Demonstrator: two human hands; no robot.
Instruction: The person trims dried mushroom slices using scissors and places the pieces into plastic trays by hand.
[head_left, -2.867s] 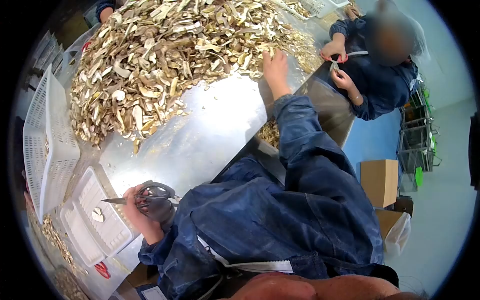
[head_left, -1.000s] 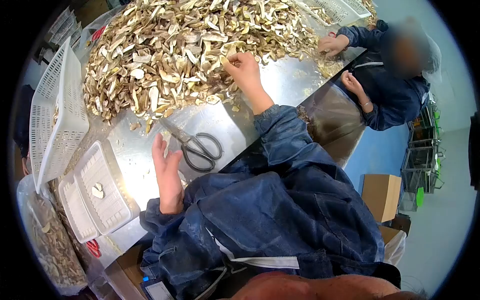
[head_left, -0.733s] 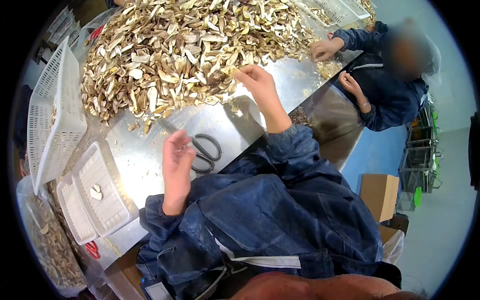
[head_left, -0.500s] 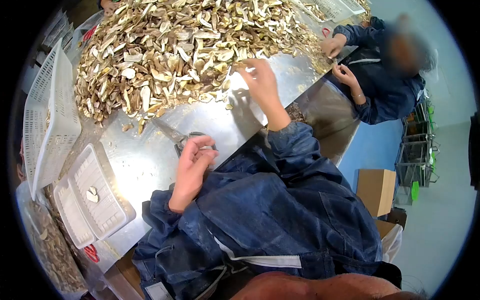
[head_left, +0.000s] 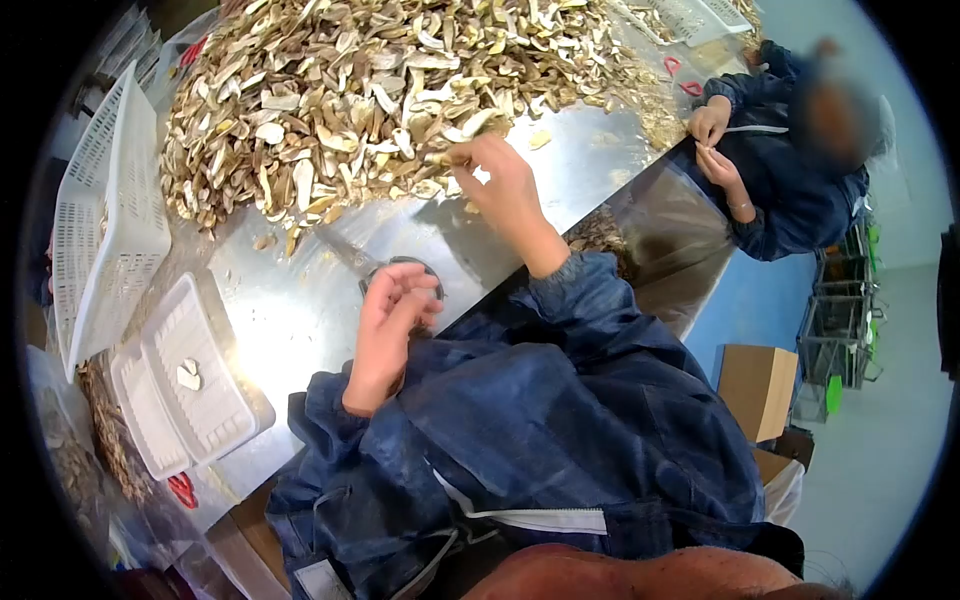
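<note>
While facing metal table [head_left: 290,325], has white tray [head_left: 215,405] at left with pale pieces [head_left: 188,374] inside | holds left hand [head_left: 385,325] loosely curled over scissors [head_left: 352,254], cannot tell if gripping | has right hand [head_left: 505,195] bent at mushroom heap [head_left: 350,110]'s near edge, cannot tell if pinching

No lettering, number, brand or sign can be read. Taking the black-handled scissors [head_left: 362,264] as landmark, a white rectangular patch [head_left: 320,580] lies on the wearer's side of them and to their left, at the edge of the wearer's navy jacket [head_left: 560,420]; whether it carries print cannot be told. Well to the right of the scissors, the brown cardboard box [head_left: 755,390] is too small in view for any marking to be made out. Farther right than the scissors, a pale patch on the co-worker's navy jacket [head_left: 790,200] is likewise too small to read.
</note>
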